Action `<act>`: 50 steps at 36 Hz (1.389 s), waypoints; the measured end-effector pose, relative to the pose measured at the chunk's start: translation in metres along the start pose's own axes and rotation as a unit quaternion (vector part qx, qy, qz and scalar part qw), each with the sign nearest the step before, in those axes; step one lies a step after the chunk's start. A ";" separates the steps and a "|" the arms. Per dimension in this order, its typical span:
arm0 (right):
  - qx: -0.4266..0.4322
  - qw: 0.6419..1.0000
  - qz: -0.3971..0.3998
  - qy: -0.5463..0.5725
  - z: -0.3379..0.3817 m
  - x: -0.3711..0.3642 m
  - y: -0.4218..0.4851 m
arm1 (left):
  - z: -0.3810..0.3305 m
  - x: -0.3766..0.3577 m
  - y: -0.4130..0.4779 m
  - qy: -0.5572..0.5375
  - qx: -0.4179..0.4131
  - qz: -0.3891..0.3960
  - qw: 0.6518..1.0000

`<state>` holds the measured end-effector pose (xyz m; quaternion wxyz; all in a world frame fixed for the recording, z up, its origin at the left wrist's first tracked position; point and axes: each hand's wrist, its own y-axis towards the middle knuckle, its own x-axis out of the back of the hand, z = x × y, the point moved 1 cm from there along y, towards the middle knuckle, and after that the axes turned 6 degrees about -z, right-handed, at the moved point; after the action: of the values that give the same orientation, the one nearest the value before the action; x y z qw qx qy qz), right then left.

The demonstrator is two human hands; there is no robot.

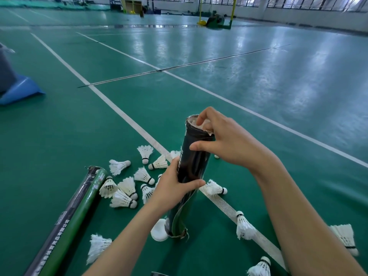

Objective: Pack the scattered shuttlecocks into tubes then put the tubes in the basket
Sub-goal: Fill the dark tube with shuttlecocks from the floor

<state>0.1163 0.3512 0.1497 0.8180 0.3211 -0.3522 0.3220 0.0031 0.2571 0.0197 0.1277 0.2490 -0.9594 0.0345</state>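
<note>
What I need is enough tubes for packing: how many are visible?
2. An upright tube gripped by the left hand; a lying tube on the floor at left. A dark edge at the bottom may be a third.

We see two bare hands, the left hand (pixel 175 188) and the right hand (pixel 225 144). Each sits on a bare forearm, the left forearm (pixel 127 236) and the right forearm (pixel 298 206), uncovered down to the lower edge of view. The fingers (pixel 202 114) are slender.

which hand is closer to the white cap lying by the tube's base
Left. The left hand grips the tube mid-height, just above the white cap; the right hand is up at the tube's open mouth.
</note>
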 end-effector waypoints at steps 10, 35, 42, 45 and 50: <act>0.013 0.999 -0.037 -0.016 0.002 -0.013 -0.003 | 0.005 0.005 -0.002 -0.010 -0.005 0.004 1.000; -0.160 0.933 -0.224 0.231 -0.069 -0.071 -0.051 | 0.045 0.020 -0.003 0.265 -0.090 -0.088 0.956; -0.357 0.855 -0.213 0.310 -0.103 -0.121 -0.079 | 0.075 -0.002 -0.020 0.433 -0.043 -0.017 0.900; -0.410 0.839 -0.152 0.324 -0.116 -0.124 -0.084 | 0.086 -0.006 -0.025 0.461 -0.024 -0.002 0.887; -0.434 0.838 -0.100 0.317 -0.133 -0.130 -0.088 | 0.092 -0.013 -0.031 0.489 -0.019 0.017 0.872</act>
<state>0.1609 0.3604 -0.0505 0.9682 -0.1528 -0.1432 0.1371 0.0080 0.2246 -0.0725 0.5847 0.1819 -0.7788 0.1359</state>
